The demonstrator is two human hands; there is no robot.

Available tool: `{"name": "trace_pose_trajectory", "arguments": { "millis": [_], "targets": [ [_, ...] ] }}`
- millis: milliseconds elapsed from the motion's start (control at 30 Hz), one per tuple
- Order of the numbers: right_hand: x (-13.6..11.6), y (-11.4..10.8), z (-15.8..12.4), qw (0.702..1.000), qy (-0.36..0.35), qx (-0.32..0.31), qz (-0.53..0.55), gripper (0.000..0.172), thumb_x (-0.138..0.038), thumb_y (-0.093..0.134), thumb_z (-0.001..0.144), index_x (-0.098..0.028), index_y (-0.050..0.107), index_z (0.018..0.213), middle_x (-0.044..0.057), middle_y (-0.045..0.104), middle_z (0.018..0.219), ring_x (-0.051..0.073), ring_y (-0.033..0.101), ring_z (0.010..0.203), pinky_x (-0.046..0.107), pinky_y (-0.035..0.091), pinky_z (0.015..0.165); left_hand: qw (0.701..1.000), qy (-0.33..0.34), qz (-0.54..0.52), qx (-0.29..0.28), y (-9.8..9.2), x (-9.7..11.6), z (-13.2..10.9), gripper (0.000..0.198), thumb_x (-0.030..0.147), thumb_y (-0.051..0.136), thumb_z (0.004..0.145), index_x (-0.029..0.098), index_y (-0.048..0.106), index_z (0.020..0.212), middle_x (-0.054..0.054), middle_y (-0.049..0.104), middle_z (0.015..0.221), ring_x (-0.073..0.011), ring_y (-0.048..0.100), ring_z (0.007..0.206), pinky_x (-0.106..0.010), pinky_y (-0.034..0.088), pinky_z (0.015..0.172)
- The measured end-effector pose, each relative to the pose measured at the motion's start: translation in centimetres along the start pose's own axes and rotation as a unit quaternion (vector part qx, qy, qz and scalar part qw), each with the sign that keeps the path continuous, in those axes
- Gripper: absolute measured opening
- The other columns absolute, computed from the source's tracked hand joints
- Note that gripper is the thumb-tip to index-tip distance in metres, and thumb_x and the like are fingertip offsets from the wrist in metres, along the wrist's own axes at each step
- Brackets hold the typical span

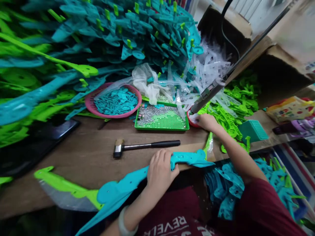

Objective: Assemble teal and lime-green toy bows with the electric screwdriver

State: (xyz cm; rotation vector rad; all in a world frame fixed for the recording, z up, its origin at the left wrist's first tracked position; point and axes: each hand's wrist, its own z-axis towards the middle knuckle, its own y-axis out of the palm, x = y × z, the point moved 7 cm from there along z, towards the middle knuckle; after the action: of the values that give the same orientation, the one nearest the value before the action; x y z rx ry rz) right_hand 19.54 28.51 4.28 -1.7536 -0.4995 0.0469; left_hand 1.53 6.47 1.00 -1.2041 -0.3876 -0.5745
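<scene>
Left hand [161,170] clamped over teal plastic part [187,158], its tail cut off below, right hand [208,122] at red dish [190,121], fingers blurred, grip unreadable

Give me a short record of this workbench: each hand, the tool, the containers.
Left hand: grips teal plastic sword-shaped part at the wooden table edge
Right hand: fingertips at small red round dish, grip unclear
Tool: metal-headed hammer with black handle, lying flat, untouched
Containers: green perforated plastic tray holding small metal bits; pink round plastic basket of teal pieces
Overhead: grey hanging power screwdriver above the dish
</scene>
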Motion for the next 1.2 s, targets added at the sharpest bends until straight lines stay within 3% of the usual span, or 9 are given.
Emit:
{"name": "trace_pose_trajectory", "arguments": {
  "millis": [133, 300, 433, 667, 800, 967, 1067, 1167, 1200],
  "targets": [
    [-0.5, 0.6, 0.9, 1.0, -0.014, -0.009, 0.007, 0.021, -0.022, 0.057, 0.088, -0.013, 0.075, 0.092, 0.018, 0.075, 0.095, 0.026, 0.069, 0.087, 0.03, 0.044, 0.071, 1.0, -0.004, -0.019, -0.012, -0.1, -0.3, 0.0, 0.028, 0.015, 0.065, 0.074, 0.02, 0.052, 0.098, -0.008, 0.066, 0.096, -0.0283, 0.064, 0.096, -0.042, 0.055, 0.082],
    [-0.3, 1.1, 0.1, 0.999, -0.031, 0.008, 0.043, 0.023, -0.017, 0.053, 0.087, -0.016, 0.073, 0.097, 0.014, 0.074, 0.103, 0.023, 0.066, 0.09, 0.027, 0.039, 0.068, 0.998, 0.031, -0.017, -0.051, 0.3, -0.4, -0.2, 0.045, 0.02, 0.066, 0.078, 0.019, 0.049, 0.12, -0.013, 0.065, 0.12, -0.0318, 0.061, 0.116, -0.045, 0.055, 0.092],
    [0.0, 0.2, -0.7, 0.995, -0.048, 0.043, 0.08, 0.023, -0.018, 0.05, 0.088, -0.015, 0.071, 0.097, 0.014, 0.072, 0.108, 0.023, 0.063, 0.093, 0.028, 0.037, 0.069, 0.997, 0.046, -0.003, -0.061, 0.1, -0.6, -0.4, 0.043, 0.024, 0.066, 0.081, 0.016, 0.051, 0.12, -0.014, 0.066, 0.113, -0.0331, 0.061, 0.114, -0.047, 0.055, 0.092],
    [0.3, -1.0, -1.2, 0.979, -0.067, 0.102, 0.162, 0.029, -0.009, 0.047, 0.085, -0.01, 0.069, 0.104, 0.015, 0.074, 0.1, 0.023, 0.063, 0.088, 0.029, 0.041, 0.079, 0.994, 0.086, 0.002, -0.06, -0.5, -0.5, -0.8, 0.032, 0.028, 0.062, 0.087, 0.015, 0.054, 0.115, -0.014, 0.065, 0.108, -0.0313, 0.06, 0.108, -0.047, 0.055, 0.09],
    [0.6, -1.2, -1.2, 0.965, -0.06, 0.14, 0.212, 0.023, -0.012, 0.048, 0.085, -0.01, 0.069, 0.095, 0.016, 0.072, 0.102, 0.024, 0.063, 0.094, 0.031, 0.043, 0.085, 0.993, 0.104, 0.009, -0.058, -0.5, -0.3, -0.8, 0.028, 0.027, 0.059, 0.089, 0.015, 0.056, 0.114, -0.014, 0.065, 0.107, -0.0314, 0.06, 0.107, -0.047, 0.055, 0.091],
    [1.4, -2.0, -3.0, 0.942, -0.045, 0.168, 0.288, 0.021, -0.013, 0.042, 0.089, -0.012, 0.059, 0.101, 0.007, 0.069, 0.085, 0.017, 0.063, 0.076, 0.027, 0.047, 0.073, 0.991, 0.118, 0.014, -0.055, -0.4, -0.3, -0.8, 0.028, 0.03, 0.058, 0.091, 0.017, 0.057, 0.115, -0.014, 0.066, 0.113, -0.0319, 0.06, 0.111, -0.047, 0.054, 0.092],
    [0.3, -2.3, -6.3, 0.891, -0.118, 0.158, 0.408, 0.009, -0.021, 0.05, 0.091, -0.017, 0.056, 0.094, 0.004, 0.066, 0.086, 0.013, 0.062, 0.072, 0.024, 0.049, 0.067, 0.99, 0.131, 0.012, -0.045, -0.7, -0.3, -1.1, 0.027, 0.032, 0.056, 0.093, 0.016, 0.057, 0.115, -0.015, 0.066, 0.115, -0.0321, 0.061, 0.112, -0.049, 0.053, 0.095],
    [-3.0, -1.2, -10.1, 0.794, -0.238, 0.045, 0.557, 0.013, -0.031, 0.06, 0.091, -0.018, 0.056, 0.089, 0.001, 0.065, 0.081, 0.012, 0.062, 0.067, 0.025, 0.051, 0.062, 0.99, 0.134, 0.016, -0.039, -0.8, -0.4, -1.2, 0.028, 0.032, 0.055, 0.093, 0.015, 0.057, 0.115, -0.016, 0.066, 0.114, -0.0321, 0.061, 0.112, -0.048, 0.052, 0.097],
    [-4.3, -0.6, -11.2, 0.776, -0.274, -0.001, 0.568, 0.014, -0.032, 0.06, 0.093, -0.018, 0.058, 0.09, 0.001, 0.066, 0.079, 0.013, 0.063, 0.067, 0.025, 0.052, 0.063, 0.991, 0.131, 0.017, -0.038, -0.8, -0.5, -1.3, 0.028, 0.032, 0.055, 0.093, 0.015, 0.057, 0.115, -0.016, 0.066, 0.114, -0.0319, 0.061, 0.112, -0.048, 0.052, 0.097]
  ]
}}
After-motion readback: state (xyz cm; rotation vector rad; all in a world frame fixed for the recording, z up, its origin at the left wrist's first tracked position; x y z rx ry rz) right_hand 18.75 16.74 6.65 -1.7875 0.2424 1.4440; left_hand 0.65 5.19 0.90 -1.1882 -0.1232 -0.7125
